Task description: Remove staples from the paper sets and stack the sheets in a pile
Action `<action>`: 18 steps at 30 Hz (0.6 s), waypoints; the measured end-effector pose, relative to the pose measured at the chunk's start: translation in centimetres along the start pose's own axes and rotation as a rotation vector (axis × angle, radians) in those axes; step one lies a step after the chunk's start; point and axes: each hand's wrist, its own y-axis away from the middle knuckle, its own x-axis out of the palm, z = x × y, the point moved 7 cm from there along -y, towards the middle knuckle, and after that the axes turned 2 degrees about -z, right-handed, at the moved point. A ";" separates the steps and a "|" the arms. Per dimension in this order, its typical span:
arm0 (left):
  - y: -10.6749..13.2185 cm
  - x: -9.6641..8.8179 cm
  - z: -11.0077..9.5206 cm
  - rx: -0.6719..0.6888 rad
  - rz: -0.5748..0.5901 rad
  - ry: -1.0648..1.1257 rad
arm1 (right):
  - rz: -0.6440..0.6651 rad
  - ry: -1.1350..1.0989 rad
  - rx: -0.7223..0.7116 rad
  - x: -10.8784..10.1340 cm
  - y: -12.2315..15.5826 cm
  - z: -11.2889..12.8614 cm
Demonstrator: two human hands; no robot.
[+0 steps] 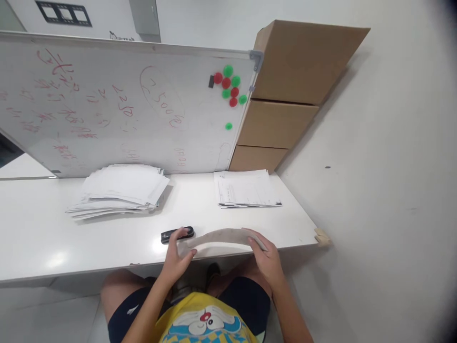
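A pale stack of paper, bowed upward in the middle and seen almost edge-on, spans my two hands at the front edge of the table. My right hand grips its right end, thumb on the near face and fingers behind. Around the left end is my left hand, with its thumb on the near side and its bent fingers on the far side. Those fingertips overlap a black stapler lying on the table; whether they touch it I cannot tell.
On the white table lie a thick, uneven paper pile and a smaller pile. Behind them stands a whiteboard with red writing and several magnets. Stacked cardboard boxes stand beside the right wall.
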 end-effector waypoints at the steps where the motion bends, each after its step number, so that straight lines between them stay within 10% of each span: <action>1: -0.1 0.5 0.3 -0.003 0.125 -0.063 | 0.045 0.009 -0.038 0.2 -0.3 0.7; 9: 1.0 2.5 1.7 0.014 0.377 -0.199 | 0.040 0.068 0.070 0.8 -0.5 -3.8; 18: 0.8 0.7 -1.7 0.257 0.454 -0.454 | -0.123 0.384 0.284 -3.6 1.4 -4.1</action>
